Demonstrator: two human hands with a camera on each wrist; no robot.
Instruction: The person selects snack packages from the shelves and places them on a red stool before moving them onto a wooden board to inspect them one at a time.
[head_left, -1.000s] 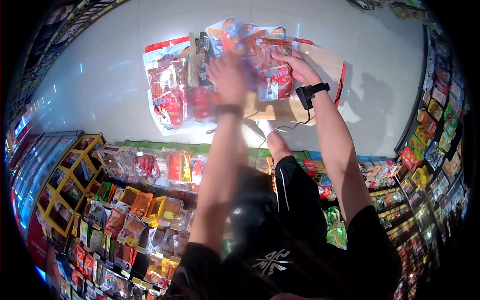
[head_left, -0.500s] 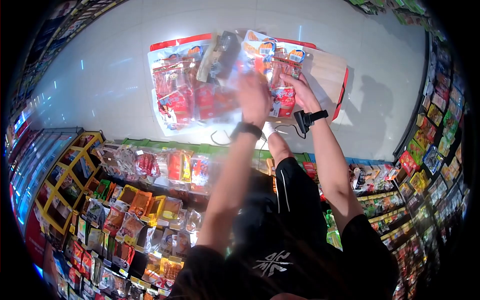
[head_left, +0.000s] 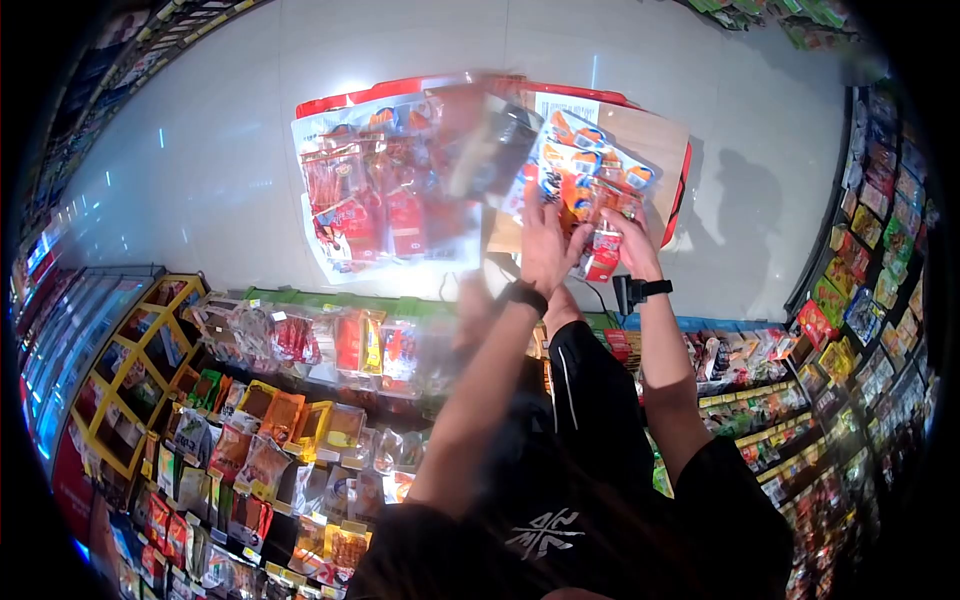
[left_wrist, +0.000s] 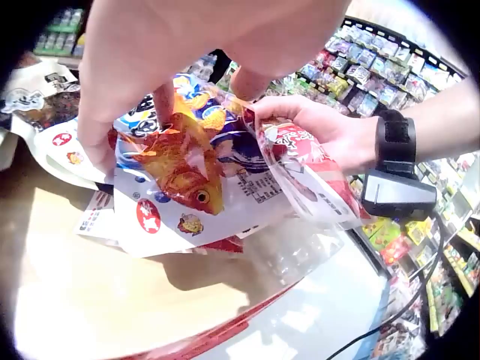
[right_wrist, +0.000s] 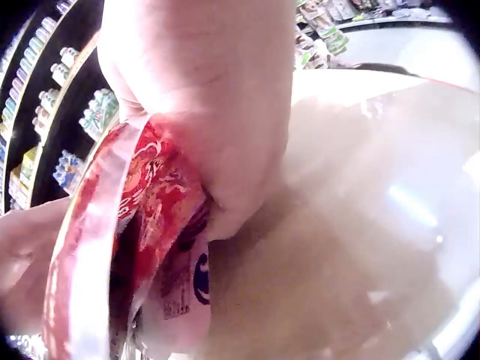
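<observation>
White, blue and orange plastic pouches printed with an orange fish (head_left: 592, 152) are held fanned in a stack above the right half of a flat, light-brown board with a red edge (head_left: 650, 133), toward its near right corner; whether the stack touches the board cannot be told. A flat packet of red and clear plastic (left_wrist: 296, 154) is grasped in the right hand (head_left: 634, 246), with the fish-printed pouches lying against it. The left hand (head_left: 548, 250) is laid on the stack with its fingers spread, and the printed front is touched by the fingertips.

Near the middle of the board's far edge, a dark grey and beige packet (head_left: 495, 150) is seen only as a blur. Farther left, red and clear packets on white backing (head_left: 345, 205) are spread side by side below the red far edge.

A black strap with a small grey device (left_wrist: 399, 176) is worn on the right wrist, and a black band (head_left: 524, 297) on the left. Pale floor tiles (head_left: 220, 190) are seen around the board, and shelves of bagged goods (head_left: 270, 420) are ranged at lower left.
</observation>
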